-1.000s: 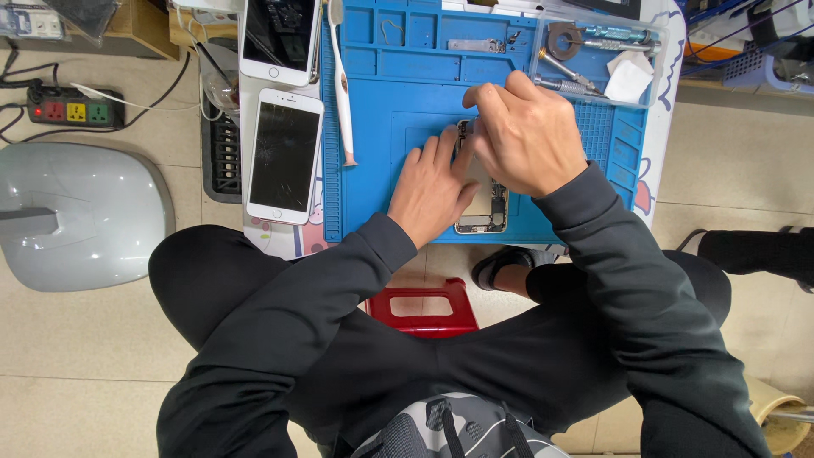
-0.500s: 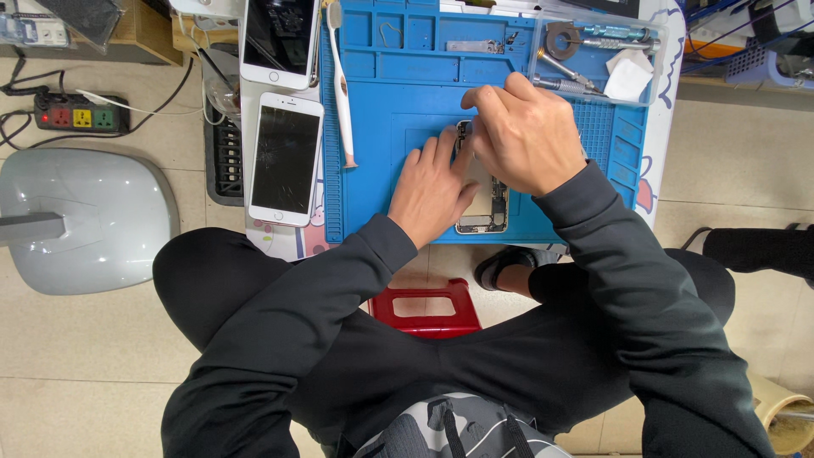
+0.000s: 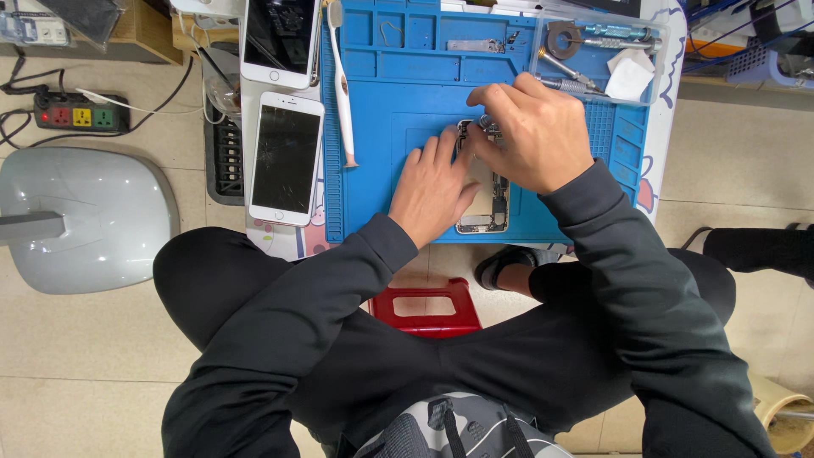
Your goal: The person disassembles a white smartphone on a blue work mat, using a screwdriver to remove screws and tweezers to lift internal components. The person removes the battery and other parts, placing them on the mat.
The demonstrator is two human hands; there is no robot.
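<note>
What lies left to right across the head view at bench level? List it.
Grey lamp base → cracked white phone → white toothbrush → left hand → opened phone → right hand.

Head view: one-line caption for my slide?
Both hands, left hand and right hand, work on an opened phone on a blue mat.

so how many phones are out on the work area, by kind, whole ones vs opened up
Whole white phones, screens up: 2, one with a cracked screen and one above it, both left of the blue mat.
Opened phone body: 1, on the mat under the left hand and right hand.
Total: 3
</note>
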